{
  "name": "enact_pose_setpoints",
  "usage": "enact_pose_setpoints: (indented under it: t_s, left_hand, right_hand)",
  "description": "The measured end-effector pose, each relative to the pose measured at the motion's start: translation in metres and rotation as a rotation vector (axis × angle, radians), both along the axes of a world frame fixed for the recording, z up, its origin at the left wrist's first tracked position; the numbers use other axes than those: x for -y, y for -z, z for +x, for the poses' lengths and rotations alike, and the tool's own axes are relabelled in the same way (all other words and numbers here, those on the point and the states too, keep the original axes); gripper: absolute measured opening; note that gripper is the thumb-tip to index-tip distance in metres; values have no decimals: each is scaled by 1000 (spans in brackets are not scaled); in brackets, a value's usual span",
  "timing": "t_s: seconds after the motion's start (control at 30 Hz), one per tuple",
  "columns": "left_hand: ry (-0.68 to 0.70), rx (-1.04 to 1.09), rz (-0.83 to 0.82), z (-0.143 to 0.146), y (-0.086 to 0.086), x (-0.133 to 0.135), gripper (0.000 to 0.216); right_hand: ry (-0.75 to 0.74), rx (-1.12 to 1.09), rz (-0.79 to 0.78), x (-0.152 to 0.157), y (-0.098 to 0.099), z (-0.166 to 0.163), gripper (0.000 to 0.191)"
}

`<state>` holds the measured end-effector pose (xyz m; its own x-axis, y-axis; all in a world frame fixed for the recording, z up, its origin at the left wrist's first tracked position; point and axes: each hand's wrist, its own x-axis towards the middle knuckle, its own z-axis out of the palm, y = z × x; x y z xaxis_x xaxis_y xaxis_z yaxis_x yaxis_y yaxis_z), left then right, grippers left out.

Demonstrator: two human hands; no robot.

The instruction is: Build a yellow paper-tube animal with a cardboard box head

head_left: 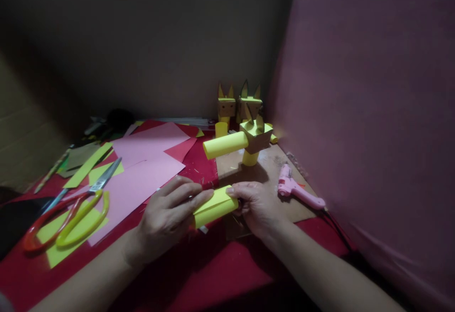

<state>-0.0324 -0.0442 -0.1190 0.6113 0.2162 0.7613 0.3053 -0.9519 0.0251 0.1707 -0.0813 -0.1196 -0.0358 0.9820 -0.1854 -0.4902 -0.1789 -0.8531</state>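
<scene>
Between my two hands is a rolled yellow paper tube (pixel 215 206), its overlapping edge showing as a line along the top. My left hand (pixel 170 207) grips the tube's left end, fingers laid over it. At the other end, my right hand (pixel 254 207) pinches it with the thumb on top; the fingers beneath are partly hidden. Just beyond my hands stands a cardboard box head (pixel 256 137) with pointed ears on a yellow tube base. Another yellow paper tube (pixel 225 145) sticks out leftward from it.
A pink glue gun (pixel 289 184) lies on a cardboard sheet (pixel 231 165) at right. Scissors (pixel 101 179) with red and yellow handles rest on pink paper (pixel 152 146) at left. Two eared box figures (pixel 226 105) stand at the back, near a pink curtain-like sheet (pixel 369 113).
</scene>
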Motion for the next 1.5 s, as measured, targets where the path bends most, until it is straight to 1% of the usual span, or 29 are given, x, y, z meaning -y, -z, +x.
enact_pose_setpoints:
  t_s: [0.1,0.2,0.3,0.43,0.47,0.57,0.67,0.73,0.77,0.83,0.93,0.97,1.03,1.1,1.23,1.33,1.5]
  left_hand:
    - [-10,39,-16,-1,-5,0,37]
    - [-54,88,-125,0,-11,1,34]
    - [-127,180,-375,2,-15,2,27]
    - [-186,370,-847,8,-19,4,16]
    - [-183,403,-935,9,-20,4,13]
    - [-161,453,-1086,13,-26,5,10]
    - [-130,489,-1147,14,-28,6,11]
    - [-147,474,-1099,11,-26,5,13]
    - [-166,451,-1022,10,-24,4,14]
    - [-193,386,-795,6,-20,3,19]
    - [-150,268,-435,3,-15,2,26]
    - [-127,233,-354,3,-14,3,29]
    - [-93,184,-252,3,-14,5,32]
    - [-86,156,-206,5,-15,7,33]
    - [-85,135,-177,6,-18,11,32]
    - [-56,136,-174,8,-19,12,31]
    - [0,141,-167,11,-18,12,34]
  right_hand:
    - [-48,10,16,0,1,-1,26]
    - [-30,-34,-12,-1,0,-1,36]
    - [13,-41,-63,-1,-3,-2,42]
    - [44,1,-3,0,-6,0,44]
    - [55,6,6,0,-6,0,42]
    - [81,18,33,-2,-6,1,36]
    - [121,54,94,-3,-7,4,26]
    - [143,93,124,-2,-7,7,20]
    - [141,112,127,0,-7,9,20]
    - [114,156,120,5,-8,12,23]
    - [109,260,146,14,-8,13,26]
    - [111,294,163,16,-8,13,25]
    - [111,333,181,21,-8,12,27]
    - [109,341,143,23,-7,11,32]
    - [101,313,17,24,-6,9,40]
    - [90,273,8,24,-7,6,40]
    - [-9,176,-73,26,-10,3,43]
